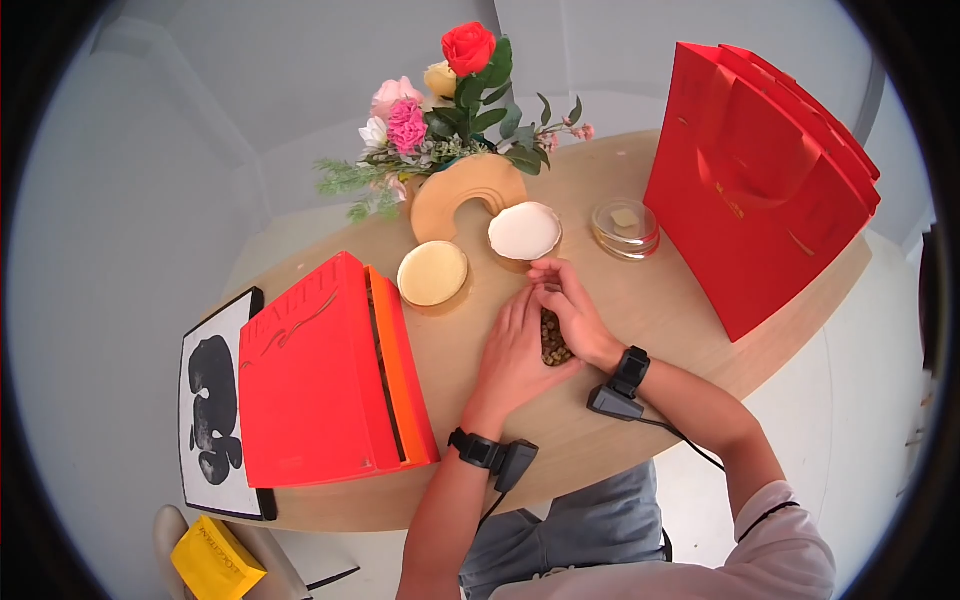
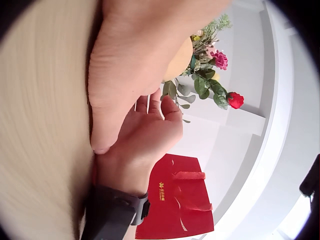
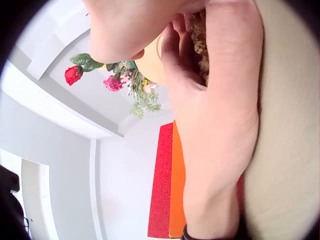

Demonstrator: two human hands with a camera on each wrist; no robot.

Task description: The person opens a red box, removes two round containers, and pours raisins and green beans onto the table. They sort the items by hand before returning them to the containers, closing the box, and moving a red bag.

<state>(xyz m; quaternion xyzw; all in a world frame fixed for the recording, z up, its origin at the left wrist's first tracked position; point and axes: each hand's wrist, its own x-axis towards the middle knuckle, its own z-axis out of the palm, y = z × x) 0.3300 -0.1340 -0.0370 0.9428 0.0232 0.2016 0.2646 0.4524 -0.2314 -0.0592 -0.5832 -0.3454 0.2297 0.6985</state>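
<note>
Both hands are cupped around a low heap of small brown crinkled pieces (image 1: pixel 553 342) on the table. My left hand (image 1: pixel 512 345) lies along the heap's left side, fingers extended forward and thumb across the near side. From the right, my right hand (image 1: pixel 580 312) curves along the other side, its fingertips meeting those of the left at the far end. In the right wrist view some brown pieces (image 3: pixel 201 42) show beside the left hand (image 3: pixel 215 115). The hands hide most of the heap in the left wrist view.
Beyond the hands stand a round tub with a cream top (image 1: pixel 434 272) and another with a white top (image 1: pixel 525 230). A clear round container (image 1: pixel 625 230), red bag (image 1: pixel 750 190), large red box (image 1: pixel 320 380), framed picture (image 1: pixel 210 410) and flowers with a tan arch-shaped vase (image 1: pixel 450 195) surround them.
</note>
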